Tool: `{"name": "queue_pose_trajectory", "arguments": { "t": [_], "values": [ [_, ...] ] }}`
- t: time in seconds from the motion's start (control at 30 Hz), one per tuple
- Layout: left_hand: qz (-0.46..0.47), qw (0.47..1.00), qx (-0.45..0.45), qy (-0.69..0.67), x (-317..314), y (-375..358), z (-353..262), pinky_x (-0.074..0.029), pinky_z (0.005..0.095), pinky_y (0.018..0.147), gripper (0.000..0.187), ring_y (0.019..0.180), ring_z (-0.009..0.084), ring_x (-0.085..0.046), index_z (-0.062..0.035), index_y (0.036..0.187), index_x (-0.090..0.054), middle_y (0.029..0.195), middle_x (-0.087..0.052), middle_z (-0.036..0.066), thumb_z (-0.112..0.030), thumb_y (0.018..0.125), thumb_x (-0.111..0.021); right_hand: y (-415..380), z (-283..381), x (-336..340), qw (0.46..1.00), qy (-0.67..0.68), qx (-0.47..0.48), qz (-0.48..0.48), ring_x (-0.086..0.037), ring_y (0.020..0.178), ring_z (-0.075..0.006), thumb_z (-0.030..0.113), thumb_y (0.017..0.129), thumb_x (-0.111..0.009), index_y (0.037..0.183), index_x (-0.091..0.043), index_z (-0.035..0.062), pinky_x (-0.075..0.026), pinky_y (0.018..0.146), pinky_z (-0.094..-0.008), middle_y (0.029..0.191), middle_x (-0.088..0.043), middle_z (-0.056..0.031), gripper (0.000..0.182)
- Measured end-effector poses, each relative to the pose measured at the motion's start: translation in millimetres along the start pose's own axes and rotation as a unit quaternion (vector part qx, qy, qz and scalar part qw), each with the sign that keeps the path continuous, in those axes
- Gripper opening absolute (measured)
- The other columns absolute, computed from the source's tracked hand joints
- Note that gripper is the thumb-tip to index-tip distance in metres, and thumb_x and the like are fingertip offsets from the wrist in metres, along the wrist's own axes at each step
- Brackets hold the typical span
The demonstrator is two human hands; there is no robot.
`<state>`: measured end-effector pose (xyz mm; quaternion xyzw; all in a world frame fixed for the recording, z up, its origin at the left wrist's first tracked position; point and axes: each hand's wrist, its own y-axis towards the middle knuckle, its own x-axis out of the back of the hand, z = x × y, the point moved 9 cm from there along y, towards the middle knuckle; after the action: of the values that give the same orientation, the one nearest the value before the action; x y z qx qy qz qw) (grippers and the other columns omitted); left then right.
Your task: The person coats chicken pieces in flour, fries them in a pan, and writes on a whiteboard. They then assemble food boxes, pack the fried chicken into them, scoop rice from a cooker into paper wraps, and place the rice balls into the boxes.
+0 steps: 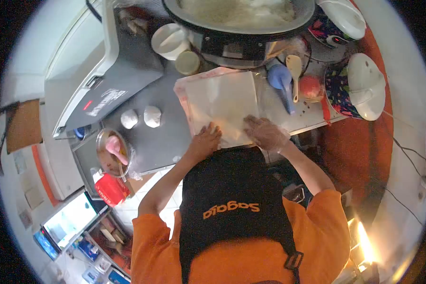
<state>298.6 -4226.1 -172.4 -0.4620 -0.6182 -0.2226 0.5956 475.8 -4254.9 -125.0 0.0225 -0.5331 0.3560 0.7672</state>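
Observation:
A stack of white wrapping paper sheets [222,97], with pinkish edges showing beneath on the left, lies on the dark counter in front of me. My left hand [207,137], bare, rests with its fingers stretched out on the near left edge of the stack. On the near right corner, my right hand [266,133] in a clear plastic glove lies flat, fingers extended. Neither hand appears to hold anything. Just beyond the paper's right side are a blue scoop [281,80] and a cream-coloured paddle [294,71]. Two small white bundles [152,116] sit to the left.
A large round cooker [225,47] of rice stands at the back. Floral pots with white lids [367,87] are at right. Left are a grey box [109,90], a steel bowl [99,146] holding a pink ladle [114,146], and a red bag [111,189]. A jar [188,63] stands behind the paper.

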Motion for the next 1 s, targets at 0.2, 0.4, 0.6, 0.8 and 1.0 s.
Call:
{"name": "queue_pose_trajectory", "arguments": {
  "t": [0.2, 0.4, 0.6, 0.8, 1.0],
  "values": [
    [-0.031, 0.993, 0.062, -0.093, -15, -8, 14, -0.057, 0.0461, 0.095, 0.042, 0.127, 0.0305, -0.062, -0.0139, 0.131, -0.062, 0.135, -0.064, 0.013, -0.027, 0.091, -0.065, 6, -25, -9, 0.998, 0.033, -0.05, 0.023, -0.066, 0.113, -0.035, 0.011, 0.09, -0.061, 0.121, -0.064, 0.0077, -0.054, 0.094, -0.0434, 0.132, -0.064, -0.0161, 0.032],
    [-0.17, 0.948, 0.058, -0.264, 54, 3, -8, -0.057, 0.0462, 0.091, 0.041, 0.11, 0.0351, -0.07, -0.0103, 0.132, -0.061, 0.122, -0.071, 0.017, -0.017, 0.091, -0.065, 0, -32, 50, 0.966, 0.189, -0.045, -0.168, -0.071, 0.098, -0.0351, 0.009, 0.086, -0.068, 0.108, -0.072, 0.0055, -0.056, 0.09, -0.044, 0.108, -0.074, -0.0153, 0.023],
    [-0.068, 0.903, 0.137, -0.4, 57, 25, 14, -0.058, 0.0416, 0.084, 0.031, 0.093, 0.0339, -0.074, -0.0027, 0.115, -0.07, 0.101, -0.075, 0.019, -0.015, 0.087, -0.073, -3, -48, 59, 0.931, 0.223, -0.045, -0.285, -0.072, 0.098, -0.0335, 0.013, 0.09, -0.07, 0.113, -0.072, 0.0027, -0.057, 0.086, -0.0401, 0.108, -0.074, -0.0153, 0.025],
    [-0.017, 0.903, 0.192, -0.383, 88, 48, 36, -0.057, 0.038, 0.076, 0.028, 0.083, 0.0291, -0.074, -0.0046, 0.102, -0.075, 0.095, -0.075, 0.015, -0.02, 0.079, -0.08, -20, -71, 75, 0.879, 0.316, -0.136, -0.33, -0.07, 0.102, -0.0324, 0.019, 0.086, -0.08, 0.12, -0.07, 0.0053, -0.055, 0.09, -0.0408, 0.112, -0.073, -0.0142, 0.037],
    [-0.038, 0.927, 0.106, -0.358, 86, 69, 33, -0.058, 0.0378, 0.083, 0.028, 0.088, 0.0276, -0.075, -0.0083, 0.105, -0.077, 0.098, -0.077, 0.011, -0.028, 0.085, -0.076, 5, -34, 95, 0.895, 0.199, -0.072, -0.392, -0.066, 0.111, -0.0314, 0.023, 0.083, -0.082, 0.123, -0.068, 0.0072, -0.049, 0.1, -0.0413, 0.116, -0.071, -0.0124, 0.045]
  ]
}}
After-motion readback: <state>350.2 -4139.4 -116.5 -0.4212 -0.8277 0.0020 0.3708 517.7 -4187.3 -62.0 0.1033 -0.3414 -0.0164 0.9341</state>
